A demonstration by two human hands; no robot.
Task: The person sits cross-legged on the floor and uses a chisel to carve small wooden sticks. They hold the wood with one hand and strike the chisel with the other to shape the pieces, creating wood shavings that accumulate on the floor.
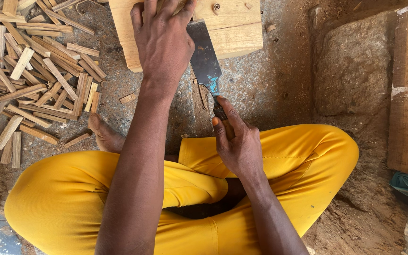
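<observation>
With the left hand (164, 40) pressed flat on the wooden block (227, 28) on the ground and the right hand (237, 144) gripping the broad blade (204, 56) beside it, a slipped stroke could cut those nearby fingers.

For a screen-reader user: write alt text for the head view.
A person's right hand grips a broad knife against a wooden block, where the left hand rests. They sit cross-legged in yellow trousers on the ground, with a pile of split wood sticks to the left.
</observation>
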